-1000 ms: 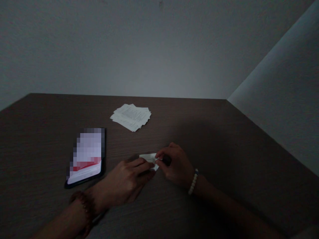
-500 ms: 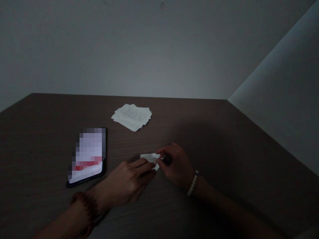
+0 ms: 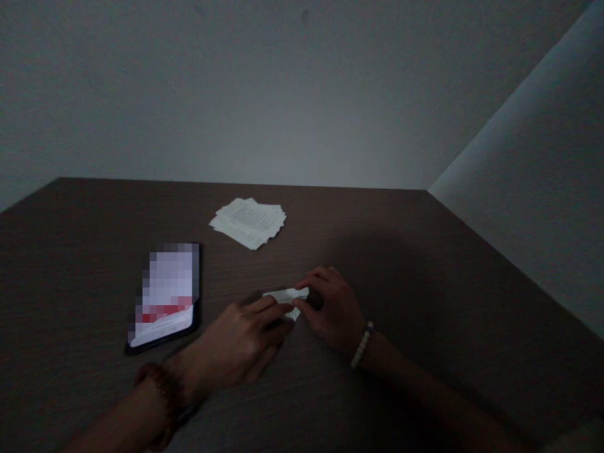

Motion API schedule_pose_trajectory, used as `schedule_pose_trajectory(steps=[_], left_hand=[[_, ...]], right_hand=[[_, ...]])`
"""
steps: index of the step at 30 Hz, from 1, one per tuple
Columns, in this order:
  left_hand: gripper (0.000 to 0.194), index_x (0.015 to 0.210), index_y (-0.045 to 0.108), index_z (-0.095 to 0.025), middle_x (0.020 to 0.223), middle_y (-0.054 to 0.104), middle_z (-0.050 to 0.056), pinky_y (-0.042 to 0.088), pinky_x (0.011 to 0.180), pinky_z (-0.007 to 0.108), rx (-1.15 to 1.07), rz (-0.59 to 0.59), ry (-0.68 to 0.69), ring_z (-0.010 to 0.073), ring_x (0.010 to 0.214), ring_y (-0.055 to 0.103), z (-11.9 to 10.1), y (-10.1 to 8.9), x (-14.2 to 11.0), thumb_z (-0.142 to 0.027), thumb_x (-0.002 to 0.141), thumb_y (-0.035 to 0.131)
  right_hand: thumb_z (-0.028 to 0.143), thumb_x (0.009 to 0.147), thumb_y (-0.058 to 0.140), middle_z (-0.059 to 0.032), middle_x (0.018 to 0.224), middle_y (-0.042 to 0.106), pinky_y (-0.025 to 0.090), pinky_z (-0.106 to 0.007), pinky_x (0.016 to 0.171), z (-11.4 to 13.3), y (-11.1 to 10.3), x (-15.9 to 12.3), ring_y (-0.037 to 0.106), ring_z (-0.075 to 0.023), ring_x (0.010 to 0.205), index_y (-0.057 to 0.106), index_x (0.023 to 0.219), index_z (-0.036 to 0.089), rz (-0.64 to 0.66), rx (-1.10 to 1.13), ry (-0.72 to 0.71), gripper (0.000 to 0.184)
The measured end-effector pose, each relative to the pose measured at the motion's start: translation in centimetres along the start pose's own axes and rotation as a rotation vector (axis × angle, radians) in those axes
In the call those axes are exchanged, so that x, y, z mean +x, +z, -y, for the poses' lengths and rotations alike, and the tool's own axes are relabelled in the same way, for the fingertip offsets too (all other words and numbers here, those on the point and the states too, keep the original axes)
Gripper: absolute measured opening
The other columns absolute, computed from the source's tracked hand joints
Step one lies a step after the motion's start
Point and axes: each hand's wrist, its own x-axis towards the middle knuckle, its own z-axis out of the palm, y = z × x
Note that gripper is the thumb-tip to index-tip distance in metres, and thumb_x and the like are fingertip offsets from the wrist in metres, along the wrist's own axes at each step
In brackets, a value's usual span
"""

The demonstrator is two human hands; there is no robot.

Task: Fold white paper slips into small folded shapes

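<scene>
A small folded piece of white paper (image 3: 285, 295) lies between my two hands, low over the table near the middle of the view. My left hand (image 3: 245, 336), with reddish-brown beads at its wrist, closes on the paper's left and near side and covers part of it. At the right end, my right hand (image 3: 333, 308), wearing a pale bead bracelet, pinches the paper between thumb and fingers. Faint lines show on the lower flap of the paper.
A loose stack of printed paper slips (image 3: 250, 221) lies farther back on the brown wooden table (image 3: 358, 211). To the left rests a phone (image 3: 172, 296) with a lit, blurred screen. A grey wall (image 3: 302, 94) rises behind the table's far edge.
The upper part of the paper now looks folded over into a narrower strip. My right thumb and fingers have shifted slightly along its right end; my left hand has barely moved.
</scene>
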Motion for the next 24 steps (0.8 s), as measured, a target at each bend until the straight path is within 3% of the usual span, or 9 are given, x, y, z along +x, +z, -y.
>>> schedule_pose_trajectory(steps=[4, 9, 19, 24], left_hand=[[0.029, 0.110, 0.060, -0.017, 0.118, 0.060, 0.009, 0.058, 0.072, 0.040, 0.040, -0.004, -0.019, 0.0255, 0.101, 0.058, 0.1, 0.3, -0.1, -0.017, 0.086, 0.043], [0.029, 0.110, 0.061, -0.016, 0.121, 0.059, 0.011, 0.059, 0.069, 0.041, 0.111, -0.011, -0.069, 0.0281, 0.105, 0.057, 0.2, 0.5, -0.4, -0.018, 0.087, 0.043], [0.033, 0.115, 0.060, -0.016, 0.129, 0.054, 0.012, 0.057, 0.076, 0.045, 0.049, -0.004, -0.079, 0.0292, 0.108, 0.054, 0.3, 0.4, -0.5, -0.017, 0.086, 0.044], [0.037, 0.119, 0.058, -0.018, 0.129, 0.055, 0.010, 0.056, 0.078, 0.047, 0.019, 0.006, -0.088, 0.0293, 0.108, 0.054, 0.5, 0.6, -0.6, -0.016, 0.084, 0.045]], right_hand=[[0.015, 0.082, 0.060, -0.0057, 0.093, 0.056, 0.043, -0.031, 0.076, -0.7, -1.4, -0.2, 0.050, -0.0182, 0.086, 0.065, 0.087, 0.019, 0.093, -0.028, -0.228, 0.008], [0.007, 0.075, 0.059, -0.0047, 0.095, 0.056, 0.042, -0.032, 0.075, -1.5, -2.4, -0.2, 0.047, -0.0182, 0.083, 0.066, 0.095, 0.023, 0.212, -0.127, -0.445, 0.026], [0.007, 0.075, 0.057, -0.0050, 0.097, 0.056, 0.042, -0.032, 0.075, -1.4, -2.2, -0.1, 0.045, -0.0188, 0.085, 0.063, 0.107, 0.023, 0.294, -0.144, -0.498, 0.037], [0.007, 0.075, 0.057, -0.0049, 0.097, 0.055, 0.041, -0.033, 0.076, -1.5, -2.0, -0.2, 0.045, -0.0188, 0.087, 0.063, 0.109, 0.025, 0.303, -0.125, -0.459, 0.039]])
